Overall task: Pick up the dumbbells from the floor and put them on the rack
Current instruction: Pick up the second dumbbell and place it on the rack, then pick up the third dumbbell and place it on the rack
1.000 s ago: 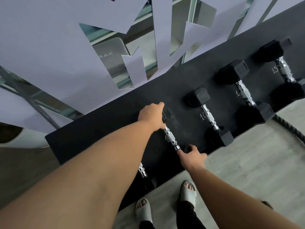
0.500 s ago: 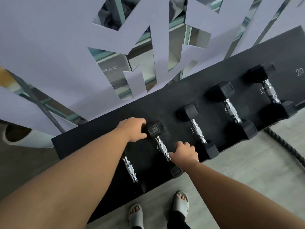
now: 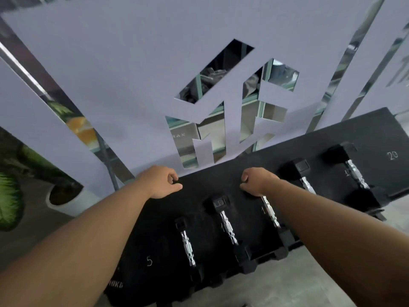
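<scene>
A: How many dumbbells?

B: Five on the black rack (image 3: 365,127), chrome handles in a row from 7 to 2 o'clock; the second (image 3: 226,220) sits at 6.

A: The hands?

B: Left hand (image 3: 162,181) at 9 and right hand (image 3: 256,181) at 3 are both loosely curled, holding nothing. Half a second ago both touched that second dumbbell; now they've lifted off toward the rack's far edge.

A: The room?

B: Grey floor (image 3: 287,284), a pale cut-out panel (image 3: 132,85) over mirrors, a potted plant (image 3: 13,187) at 9.

Bare rack (image 3: 155,260) left of the dumbbells (image 3: 188,247).
</scene>
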